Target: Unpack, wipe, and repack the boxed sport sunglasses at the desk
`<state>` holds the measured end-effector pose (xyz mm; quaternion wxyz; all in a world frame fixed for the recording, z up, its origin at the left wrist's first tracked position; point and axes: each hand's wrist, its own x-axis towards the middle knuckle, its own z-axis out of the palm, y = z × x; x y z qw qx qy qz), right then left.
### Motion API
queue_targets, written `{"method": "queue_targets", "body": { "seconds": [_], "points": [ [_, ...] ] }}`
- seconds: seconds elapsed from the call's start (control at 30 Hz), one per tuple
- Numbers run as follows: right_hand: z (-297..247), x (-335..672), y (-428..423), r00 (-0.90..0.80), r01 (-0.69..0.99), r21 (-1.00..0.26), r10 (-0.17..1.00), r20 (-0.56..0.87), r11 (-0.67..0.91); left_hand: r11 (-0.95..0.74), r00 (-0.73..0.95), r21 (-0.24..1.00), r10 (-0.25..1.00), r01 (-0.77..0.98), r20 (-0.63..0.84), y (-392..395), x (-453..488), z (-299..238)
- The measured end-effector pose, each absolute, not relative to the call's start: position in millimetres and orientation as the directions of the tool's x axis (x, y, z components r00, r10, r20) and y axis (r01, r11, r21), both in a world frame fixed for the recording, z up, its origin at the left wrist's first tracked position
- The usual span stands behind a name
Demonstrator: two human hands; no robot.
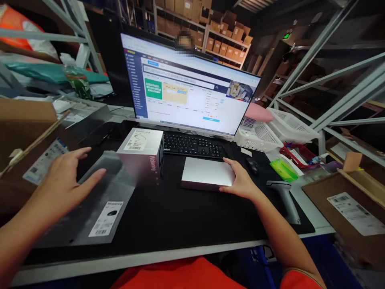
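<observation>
My right hand (242, 180) grips the right end of a flat box (207, 172) with a silvery top and dark purple side, thumb on the near side and fingers on the far side. My left hand (66, 174) is open over a translucent plastic bag (86, 218) that lies flat with a white product label (106, 218) on it; whether the hand touches the bag, I cannot tell. Just beyond the bag stands a larger box (146, 142) with a white, stickered top and a pinkish front, to the left of the flat box.
Behind are a keyboard (192, 145) and a lit monitor (192, 92). A mouse (252, 165) and a grey barcode scanner (285, 200) lie to the right. Cardboard boxes flank both sides, left (27, 132) and right (345, 196). White baskets (261, 138) stand at the back right.
</observation>
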<state>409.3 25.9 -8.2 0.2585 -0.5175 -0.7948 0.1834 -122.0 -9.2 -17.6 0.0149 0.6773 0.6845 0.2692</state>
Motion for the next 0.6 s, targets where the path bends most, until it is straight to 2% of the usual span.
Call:
{"method": "queue_targets", "body": {
  "seconds": [0.07, 0.17, 0.33, 0.47, 0.6],
  "points": [
    [-13.4, 405.7, 27.8, -0.336, 0.739, -0.545, 0.918, 0.211, 0.396, 0.088, -0.162, 0.384, 0.973, 0.919, 0.165, -9.7, -133.6, -39.6],
    [-24.5, 402.2, 34.1, -0.311, 0.759, -0.53, 0.925, 0.216, 0.379, 0.179, -0.222, 0.372, 0.972, 0.911, 0.076, -5.0, -143.3, -64.1],
    [-33.6, 399.2, 49.5, -0.267, 0.759, -0.513, 0.911, 0.315, 0.4, 0.217, -0.284, 0.42, 0.953, 0.881, 0.105, 3.7, -143.2, -69.7],
    [-26.8, 399.6, 60.9, -0.273, 0.761, -0.532, 0.927, 0.257, 0.371, 0.196, -0.294, 0.47, 0.945, 0.86, 0.143, 9.1, -143.4, -60.3],
    [-14.2, 402.2, 68.3, -0.203, 0.744, -0.599, 0.954, 0.222, 0.298, 0.252, -0.37, 0.442, 0.906, 0.861, 0.204, 17.7, -150.1, -55.2]
  ]
}}
